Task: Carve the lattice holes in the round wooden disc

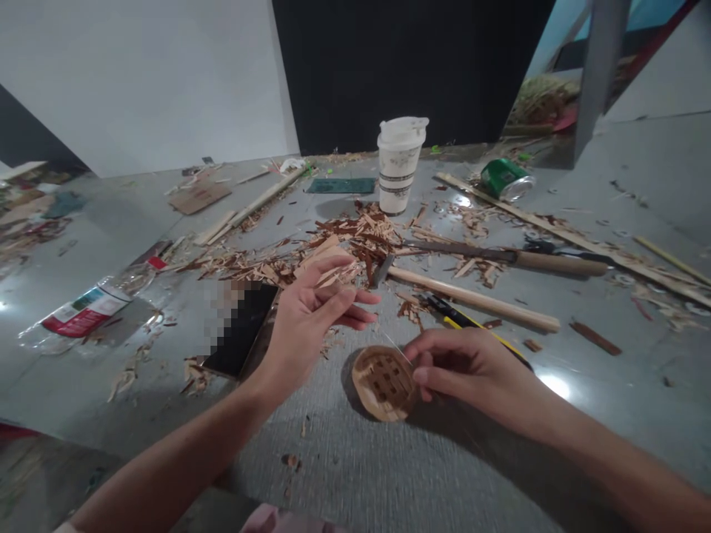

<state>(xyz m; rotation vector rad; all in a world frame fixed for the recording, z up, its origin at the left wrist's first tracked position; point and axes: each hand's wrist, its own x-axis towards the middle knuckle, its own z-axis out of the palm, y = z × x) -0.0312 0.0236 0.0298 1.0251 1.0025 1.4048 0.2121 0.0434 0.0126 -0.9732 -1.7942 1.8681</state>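
My right hand (469,370) pinches a thin, pale, thread-like piece (395,344) between thumb and forefinger, its free end pointing up and left. Just below lies a round carved wooden piece (381,407) with a grid of small square holes, on the grey table, close to my right fingertips. My left hand (316,307) hovers up and to the left of it, fingers stretched out and apart, thumb near the forefinger. Nothing shows clearly in the left hand. Behind the left wrist a dark phone (244,333) lies partly pixelated.
Wood shavings (355,229) are heaped behind my hands. A hammer (472,296), a file (500,255) and a yellow-black cutter (452,311) lie to the right. Farther back are a white paper cup (398,174) and a green can (504,180). A plastic bottle (83,311) lies left.
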